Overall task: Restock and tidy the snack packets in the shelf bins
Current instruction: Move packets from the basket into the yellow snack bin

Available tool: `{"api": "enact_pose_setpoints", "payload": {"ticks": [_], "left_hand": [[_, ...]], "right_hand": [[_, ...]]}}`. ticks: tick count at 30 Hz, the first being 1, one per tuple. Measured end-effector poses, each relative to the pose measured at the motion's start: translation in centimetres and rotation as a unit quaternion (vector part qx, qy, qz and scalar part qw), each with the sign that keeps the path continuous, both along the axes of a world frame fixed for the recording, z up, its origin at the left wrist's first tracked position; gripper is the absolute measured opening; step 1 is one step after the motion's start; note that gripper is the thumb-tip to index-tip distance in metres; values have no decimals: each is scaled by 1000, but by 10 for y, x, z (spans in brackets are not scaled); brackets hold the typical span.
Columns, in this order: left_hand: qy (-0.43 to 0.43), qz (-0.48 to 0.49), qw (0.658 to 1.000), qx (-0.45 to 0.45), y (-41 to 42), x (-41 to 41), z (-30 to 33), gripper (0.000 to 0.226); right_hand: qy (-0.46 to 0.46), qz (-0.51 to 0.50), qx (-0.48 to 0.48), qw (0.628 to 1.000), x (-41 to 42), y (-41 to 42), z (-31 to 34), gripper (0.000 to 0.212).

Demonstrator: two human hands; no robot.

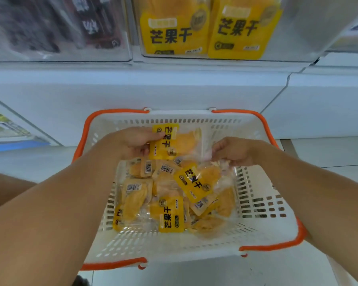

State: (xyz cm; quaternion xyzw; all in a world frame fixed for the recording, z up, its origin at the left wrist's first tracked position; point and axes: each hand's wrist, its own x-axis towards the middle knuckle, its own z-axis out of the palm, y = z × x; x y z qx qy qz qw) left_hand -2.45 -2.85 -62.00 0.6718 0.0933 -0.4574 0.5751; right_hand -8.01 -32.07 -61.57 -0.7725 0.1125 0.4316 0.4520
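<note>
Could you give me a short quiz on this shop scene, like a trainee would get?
1. True or false: the white plastic basket with orange handles holds yellow mango packets.
2. Which hand grips the lifted yellow packet: A left hand, B right hand?
3. What fills the clear shelf bin directly above the basket?

Key: 1 true. 2 A. 3 Two upright packets of the same yellow kind; the right hand's fingers pinch a clear wrapper edge.

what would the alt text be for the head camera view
Two hands reach into a white basket with orange handles, full of yellow snack packets; the left hand grips one packet and the right hand pinches its clear end. Above, a clear shelf bin holds two matching packets upright.
</note>
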Motion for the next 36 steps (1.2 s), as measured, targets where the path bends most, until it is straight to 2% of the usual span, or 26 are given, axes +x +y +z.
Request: {"api": "enact_pose_setpoints", "payload": {"ticks": [2, 4, 6, 9, 12, 15, 18, 19, 22, 23, 25, 28, 30, 32, 35, 36], "left_hand": [[31, 106, 991, -81, -1, -7, -5, 14], [30, 113, 990, -82, -9, -13, -8, 22], [12, 106, 993, -49, -21, -20, -7, 25], [-5, 141, 989, -39, -41, -26, 3, 15], [-54, 156, 985, -56, -56, -26, 22, 19], [-148, 129, 980, -43, -64, -26, 50, 16], [-220, 95, 970, -52, -72, -28, 91, 12], [-224, 83, 969, -67, -76, -33, 106, 11], [-235, 60, 965, -102, -90, -58, 149, 14], [-239, 69, 962, -109, -94, -66, 163, 16], [-268, 93, 949, -136, -103, -71, 196, 14], [-434, 84, 886, -140, -109, -55, 259, 17], [-581, 71, 808, -69, -103, -37, 308, 41], [-700, 15, 713, 29, -91, -13, 345, 46], [-745, -161, 607, 224, -71, 24, 362, 56], [-736, -202, 591, 262, -65, 31, 356, 61]], "right_hand": [[8, -124, 102, 987, -1, -5, 1, 26], [15, -216, 195, 956, -1, -4, 7, 27], [17, -271, 240, 932, 2, -2, 19, 28], [14, -285, 255, 924, 6, 7, 41, 45], [13, -272, 275, 922, 3, 17, 74, 62], [0, -237, 280, 930, 0, 19, 127, 60], [-3, -149, 259, 954, -3, 6, 187, 68], [-2, -110, 231, 967, -5, 1, 207, 62], [-12, -58, 122, 991, -17, -13, 258, 27], [-37, -58, 90, 994, -22, -20, 272, 21], [-136, -58, 43, 988, -30, -37, 293, 24], [-335, -30, 27, 941, -33, -60, 329, 34], [-471, -24, 35, 881, -29, -69, 359, 33], [-571, -2, 6, 821, -19, -69, 386, 40], [-629, 107, -98, 764, 7, -49, 391, 24], [-627, 150, -155, 748, 16, -40, 385, 18]]}}
